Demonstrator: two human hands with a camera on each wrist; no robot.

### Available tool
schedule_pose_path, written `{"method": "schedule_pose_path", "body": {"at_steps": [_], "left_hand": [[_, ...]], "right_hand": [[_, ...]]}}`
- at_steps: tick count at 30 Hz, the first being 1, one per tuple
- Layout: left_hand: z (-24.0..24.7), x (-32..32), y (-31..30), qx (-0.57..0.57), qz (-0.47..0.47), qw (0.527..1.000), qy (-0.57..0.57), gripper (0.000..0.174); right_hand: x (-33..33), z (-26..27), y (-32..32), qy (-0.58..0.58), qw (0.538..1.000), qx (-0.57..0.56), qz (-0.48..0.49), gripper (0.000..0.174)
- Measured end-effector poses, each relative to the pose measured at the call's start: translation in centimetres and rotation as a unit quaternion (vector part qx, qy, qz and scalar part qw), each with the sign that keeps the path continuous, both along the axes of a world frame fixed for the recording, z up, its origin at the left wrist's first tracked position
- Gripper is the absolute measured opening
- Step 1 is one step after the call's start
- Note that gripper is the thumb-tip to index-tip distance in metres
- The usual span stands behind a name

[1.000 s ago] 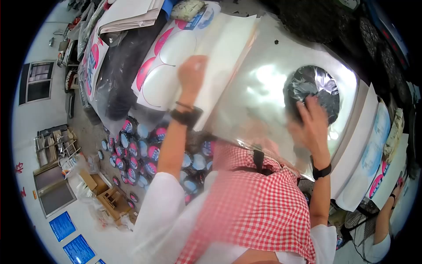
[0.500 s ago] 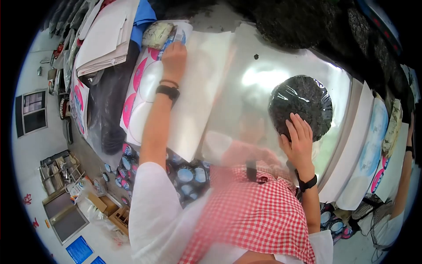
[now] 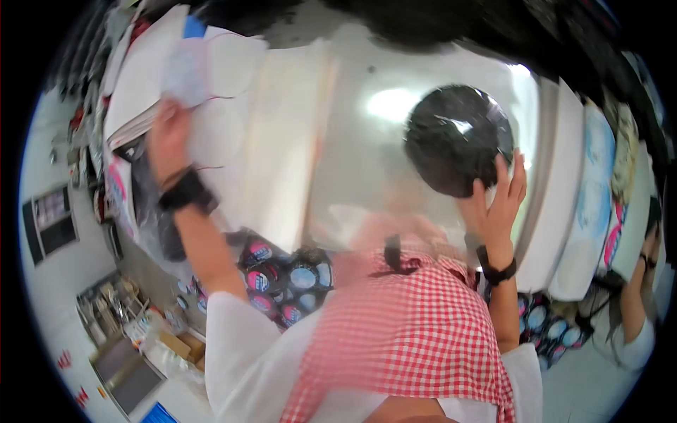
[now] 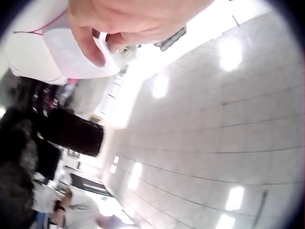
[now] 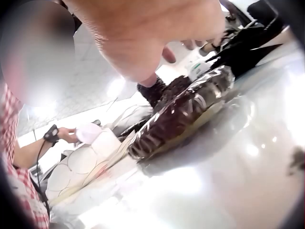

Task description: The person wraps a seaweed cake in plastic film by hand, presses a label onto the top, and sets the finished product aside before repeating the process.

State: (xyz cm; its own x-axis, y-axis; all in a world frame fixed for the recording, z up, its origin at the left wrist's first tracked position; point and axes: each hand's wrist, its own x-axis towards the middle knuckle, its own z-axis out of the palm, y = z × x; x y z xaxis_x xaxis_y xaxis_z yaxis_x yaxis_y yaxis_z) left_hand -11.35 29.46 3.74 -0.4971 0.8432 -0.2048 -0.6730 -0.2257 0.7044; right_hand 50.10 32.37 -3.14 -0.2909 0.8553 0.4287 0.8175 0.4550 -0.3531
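Note:
A round dark cake (image 3: 458,141) wrapped in shiny clear film sits on the reflective metal tabletop (image 3: 374,155). My right hand (image 3: 502,208) is at its near right rim, fingers spread and fingertips overlapping the edge. In the right wrist view that hand (image 5: 157,38) is above the wrapped cake (image 5: 186,114), which stands tilted in the picture. Over at the left, my left hand (image 3: 169,141) pinches a pale, thin, label-like sheet (image 3: 185,74), blurred by motion. The left wrist view shows the thumb and fingers of this hand (image 4: 128,21) on the white sheet (image 4: 78,57).
White sheets with round outlines (image 3: 226,134) lie left of the metal top, beside a paper stack (image 3: 144,81). Dark piled material (image 3: 451,21) lines the far side. Rolled printed film (image 3: 589,204) stands at the right. Round labelled packs (image 3: 289,282) are below the near edge.
My left hand has swung left from the printed sheets and carries a pale sheet. The right hand has shifted from on top of the cake to its right rim.

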Motion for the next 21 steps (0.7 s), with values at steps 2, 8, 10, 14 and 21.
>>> {"method": "schedule_pose_path", "body": {"at_steps": [2, 8, 10, 14, 21], "left_hand": [[4.6, -0.6, -3.8, 0.071, 0.010, 0.995, -0.069, 0.034], [-0.4, 28.7, -0.4, 0.061, 0.248, 0.714, 0.652, 0.020], [-2.3, 36.1, 1.2, 0.112, 0.041, 0.550, 0.827, 0.041], [-7.2, 40.1, 3.0, 0.123, -0.096, 0.567, 0.809, 0.044], [-9.0, 40.8, 2.2, 0.057, -0.239, 0.498, 0.832, 0.043]], "right_hand": [[1.6, -1.1, 0.0, 0.116, 0.987, -0.092, -0.067, 0.062], [0.3, -1.8, 2.2, 0.500, 0.802, -0.324, -0.041, 0.065], [-0.2, -3.5, 2.3, 0.540, 0.771, -0.337, -0.030, 0.066], [0.0, -4.6, 2.6, 0.502, 0.808, -0.306, -0.027, 0.066], [0.1, -4.6, 2.7, 0.488, 0.818, -0.305, -0.025, 0.065]]}}
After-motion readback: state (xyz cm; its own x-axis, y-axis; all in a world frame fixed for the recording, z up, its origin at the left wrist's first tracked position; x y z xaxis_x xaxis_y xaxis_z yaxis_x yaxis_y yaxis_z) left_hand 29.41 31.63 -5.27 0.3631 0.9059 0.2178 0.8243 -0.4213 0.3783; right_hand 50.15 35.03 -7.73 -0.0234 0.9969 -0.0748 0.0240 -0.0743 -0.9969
